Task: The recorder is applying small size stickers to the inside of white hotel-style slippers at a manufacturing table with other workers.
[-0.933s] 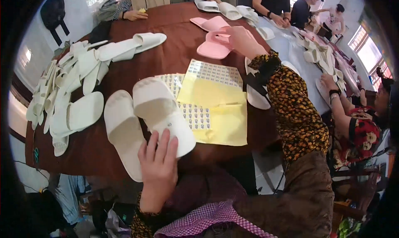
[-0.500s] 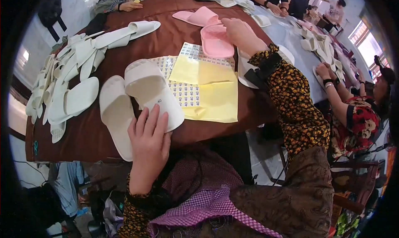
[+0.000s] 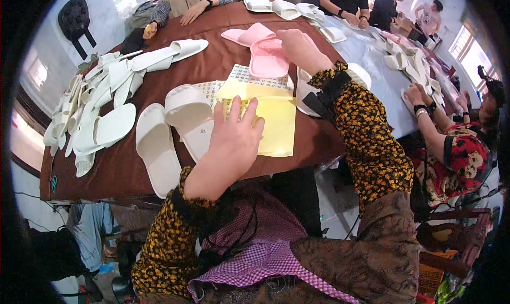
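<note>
Brown-covered table (image 3: 118, 168): spread left hand (image 3: 234, 139) has shifted from white slipper (image 3: 185, 106) to label sheets (image 3: 281, 131), seemingly engaging them; right hand (image 3: 305, 50), beyond sheets, at pink slipper (image 3: 269, 60), grip unclear.

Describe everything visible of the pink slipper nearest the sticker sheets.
The pink slipper is pale, its flat, rounded sole end pointing toward the person; it looks like soft fabric or foam. The right hand partly hides its far part, which appears beside the other pink slipper. Its near end overlaps the sticker sheets in view; whether it touches them is unclear.
</note>
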Demonstrator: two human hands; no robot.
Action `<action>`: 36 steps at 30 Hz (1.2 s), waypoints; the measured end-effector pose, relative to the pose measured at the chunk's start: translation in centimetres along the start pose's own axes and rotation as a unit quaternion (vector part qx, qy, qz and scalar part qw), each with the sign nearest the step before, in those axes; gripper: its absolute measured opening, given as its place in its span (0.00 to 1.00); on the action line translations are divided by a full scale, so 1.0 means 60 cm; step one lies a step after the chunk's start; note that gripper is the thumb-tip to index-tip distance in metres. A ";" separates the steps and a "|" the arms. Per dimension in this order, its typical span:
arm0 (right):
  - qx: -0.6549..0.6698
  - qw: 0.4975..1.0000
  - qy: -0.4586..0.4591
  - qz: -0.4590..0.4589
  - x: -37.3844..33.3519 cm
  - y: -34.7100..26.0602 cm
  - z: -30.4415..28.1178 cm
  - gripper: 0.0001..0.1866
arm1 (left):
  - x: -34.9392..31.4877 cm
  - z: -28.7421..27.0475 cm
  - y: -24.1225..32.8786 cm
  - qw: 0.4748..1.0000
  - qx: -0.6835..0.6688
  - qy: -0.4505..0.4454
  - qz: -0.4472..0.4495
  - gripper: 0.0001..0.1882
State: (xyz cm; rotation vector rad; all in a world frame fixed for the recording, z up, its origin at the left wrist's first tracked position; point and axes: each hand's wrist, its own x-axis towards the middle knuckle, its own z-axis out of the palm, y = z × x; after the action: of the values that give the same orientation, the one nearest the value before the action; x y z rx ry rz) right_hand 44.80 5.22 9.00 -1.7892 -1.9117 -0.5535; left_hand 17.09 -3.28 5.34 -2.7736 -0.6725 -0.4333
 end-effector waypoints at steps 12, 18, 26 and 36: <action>0.068 0.997 -0.014 0.014 -0.025 -0.002 0.006 0.17 | 0.082 0.027 -0.025 0.992 0.077 -0.101 0.003 0.21; 0.069 0.998 -0.013 -0.006 -0.026 0.007 0.012 0.13 | 0.108 0.048 -0.035 0.985 0.101 -0.138 0.003 0.20; 0.097 0.995 0.007 0.035 -0.039 -0.001 -0.006 0.11 | 0.031 -0.026 -0.019 0.993 0.070 -0.076 0.057 0.16; 0.046 0.998 0.022 -0.027 -0.058 -0.071 -0.010 0.11 | -0.079 -0.035 0.066 0.995 -0.006 -0.036 0.098 0.20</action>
State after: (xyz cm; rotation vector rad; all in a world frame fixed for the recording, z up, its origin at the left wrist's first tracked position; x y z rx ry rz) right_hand 40.76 1.72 7.56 -1.6593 -1.9281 -0.5116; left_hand 14.49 -9.24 4.98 -2.8420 -0.4083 -0.2992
